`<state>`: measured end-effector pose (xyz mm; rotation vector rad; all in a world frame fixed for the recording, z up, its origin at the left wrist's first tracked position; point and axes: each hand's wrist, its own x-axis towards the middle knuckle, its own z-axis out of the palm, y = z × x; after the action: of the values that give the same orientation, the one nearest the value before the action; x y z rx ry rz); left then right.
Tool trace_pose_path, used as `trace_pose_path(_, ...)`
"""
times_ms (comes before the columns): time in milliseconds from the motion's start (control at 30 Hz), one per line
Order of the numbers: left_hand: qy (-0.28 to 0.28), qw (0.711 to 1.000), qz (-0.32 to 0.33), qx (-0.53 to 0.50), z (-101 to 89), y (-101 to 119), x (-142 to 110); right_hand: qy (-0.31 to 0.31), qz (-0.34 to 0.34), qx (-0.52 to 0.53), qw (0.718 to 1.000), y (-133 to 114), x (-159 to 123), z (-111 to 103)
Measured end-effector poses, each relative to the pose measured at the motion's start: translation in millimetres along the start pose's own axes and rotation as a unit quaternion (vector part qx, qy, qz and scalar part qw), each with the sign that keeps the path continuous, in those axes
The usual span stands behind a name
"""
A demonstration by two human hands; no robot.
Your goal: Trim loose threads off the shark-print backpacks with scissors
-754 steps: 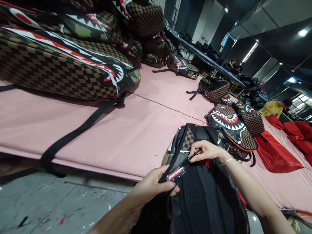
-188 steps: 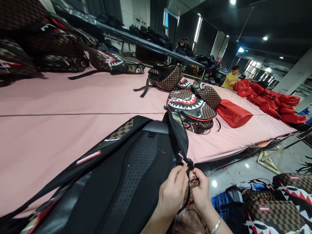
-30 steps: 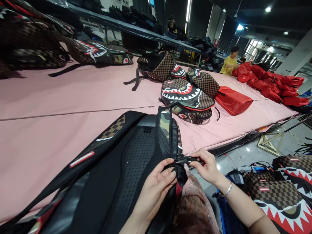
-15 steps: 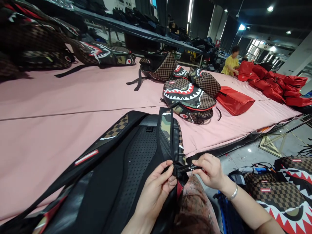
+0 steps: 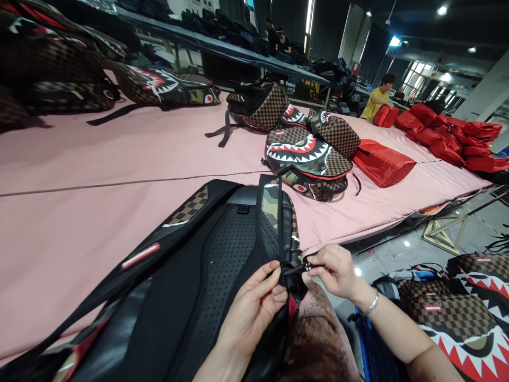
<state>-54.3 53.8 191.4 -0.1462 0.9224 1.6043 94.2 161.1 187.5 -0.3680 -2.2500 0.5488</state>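
Note:
The black backpack [image 5: 222, 254] lies with its padded back panel up, its shoulder straps toward the far end. At its right edge, my left hand [image 5: 254, 302] pinches a black strap [image 5: 287, 269] between thumb and fingers. Just to the right, my right hand [image 5: 336, 270] is closed on a narrow black piece with white dots [image 5: 306, 266]. That piece points at the strap in my left fingers; its exact kind does not show clearly. A shoulder strap with a camouflage patch [image 5: 271, 204] runs down toward both hands.
The pink-covered table [image 5: 79, 154] carries shark-mouth backpacks [image 5: 306, 154] and a red bag [image 5: 384, 162]. More backpacks [image 5: 457, 318] are stacked low at my right. Farther back, a person in yellow [image 5: 374, 101] handles one of several red bags [image 5: 445, 135].
My right hand has moved left, closer to my left hand, bringing the dotted black piece to the strap. My left hand keeps its pinch. The backpack has barely shifted.

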Motion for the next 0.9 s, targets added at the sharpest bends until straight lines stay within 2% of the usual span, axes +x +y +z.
trace_pose_path(67, 0.010, 1.000, 0.008, -0.009, -1.6, 2, -1, 0.011, 0.134, 0.124, 0.983, 3, -7, 14)
trace_pose_path(133, 0.019, 1.000, 0.013, -0.014, -4.0, 5, -1, 0.000, 0.245, 0.226, 0.943, 3, -17, 29)
trace_pose_path(200, 0.025, 0.999, 0.017, -0.016, -6.3, 7, -1, -0.005, 0.302, 0.279, 0.912, 1, -27, 42)
trace_pose_path(267, 0.030, 0.999, 0.019, -0.015, -7.5, 8, -1, 0.011, 0.309, 0.280, 0.909, -3, -34, 47)
trace_pose_path(333, 0.030, 0.999, 0.021, -0.011, -7.2, 8, -2, 0.033, 0.255, 0.231, 0.938, -8, -35, 43)
trace_pose_path(400, 0.026, 0.999, 0.025, -0.004, -5.8, 7, -3, 0.048, 0.159, 0.146, 0.975, -9, -31, 33)
trace_pose_path(467, 0.024, 0.999, 0.029, 0.004, -4.0, 5, -4, 0.053, 0.062, 0.067, 0.994, -8, -23, 20)
trace_pose_path(533, 0.022, 0.999, 0.031, 0.012, -2.7, 4, -5, 0.040, -0.006, 0.015, 0.999, -6, -15, 8)
trace_pose_path(600, 0.018, 0.999, 0.033, 0.022, -2.2, 3, -6, 0.016, -0.043, -0.014, 0.999, -3, -6, -1)
trace_pose_path(733, -0.001, 0.999, 0.028, 0.039, -3.0, 4, -5, -0.035, -0.083, -0.036, 0.995, -1, 9, -10)
trace_pose_path(900, -0.009, 0.999, 0.025, 0.043, -2.8, 4, -4, -0.081, -0.112, -0.045, 0.989, 5, 17, -11)
